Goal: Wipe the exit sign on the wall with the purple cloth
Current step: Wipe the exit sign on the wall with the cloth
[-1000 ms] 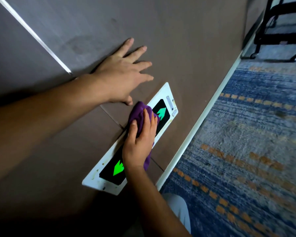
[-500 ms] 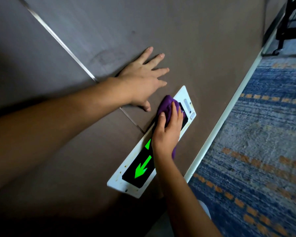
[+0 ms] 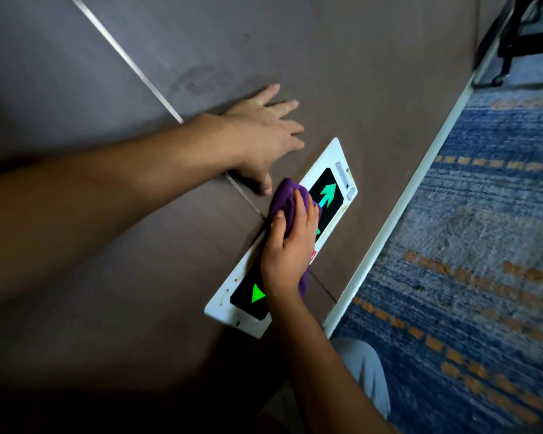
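Now right hand (image 3: 290, 245) presses purple cloth (image 3: 284, 200) on exit sign (image 3: 333, 170); left hand (image 3: 261, 136) flat, empty, on wall (image 3: 358, 73).

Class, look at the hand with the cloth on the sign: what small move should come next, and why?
Probably slide the right hand and purple cloth down the exit sign toward the uncovered lower arrow; brown specks show on the white frame there, while the left hand braces on the wall.

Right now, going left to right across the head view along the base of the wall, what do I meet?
Exit sign with the right hand pressing the purple cloth on it → white baseboard → blue patterned carpet.
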Motion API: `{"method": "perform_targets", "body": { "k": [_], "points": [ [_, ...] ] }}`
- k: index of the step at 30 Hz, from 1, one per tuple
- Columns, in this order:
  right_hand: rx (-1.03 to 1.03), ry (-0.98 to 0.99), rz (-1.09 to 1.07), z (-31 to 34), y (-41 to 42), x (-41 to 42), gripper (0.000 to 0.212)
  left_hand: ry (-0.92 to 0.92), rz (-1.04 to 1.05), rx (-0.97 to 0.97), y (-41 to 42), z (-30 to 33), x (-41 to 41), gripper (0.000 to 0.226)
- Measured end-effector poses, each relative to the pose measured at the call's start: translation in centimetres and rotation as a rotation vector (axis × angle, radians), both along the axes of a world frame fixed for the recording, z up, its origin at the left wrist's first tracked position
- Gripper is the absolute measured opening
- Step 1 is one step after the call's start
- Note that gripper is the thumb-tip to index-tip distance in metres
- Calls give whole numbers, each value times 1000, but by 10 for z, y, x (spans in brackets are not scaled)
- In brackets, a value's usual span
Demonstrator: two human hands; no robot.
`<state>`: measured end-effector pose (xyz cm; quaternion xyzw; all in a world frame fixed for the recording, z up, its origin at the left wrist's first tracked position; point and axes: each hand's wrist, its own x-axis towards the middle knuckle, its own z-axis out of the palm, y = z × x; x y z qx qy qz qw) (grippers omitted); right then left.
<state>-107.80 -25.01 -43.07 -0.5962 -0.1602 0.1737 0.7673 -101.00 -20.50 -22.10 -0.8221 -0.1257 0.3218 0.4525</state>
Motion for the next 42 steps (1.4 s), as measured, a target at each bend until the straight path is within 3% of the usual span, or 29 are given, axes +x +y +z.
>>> {"method": "perform_targets", "body": {
  "k": [10, 18, 23, 35, 42],
  "points": [
    [-30, -83, 174, -13, 5, 59, 51, 94, -65, 98, -5, -9, -38, 111],
    [-64, -96, 2, -1, -3, 3, 50, 88, -88, 93, -4, -11, -39, 110],
    [-73, -147, 5, -1, -12, -24, 54, 88, -111, 83, -2, -10, -40, 110],
    [-24, -83, 117, -13, 15, 65, 52, 40, -143, 132, -10, -18, -62, 117],
    [51, -101, 16, -15, -4, -6, 51, 32, -168, 113, -8, -17, -62, 115]
  ]
}}
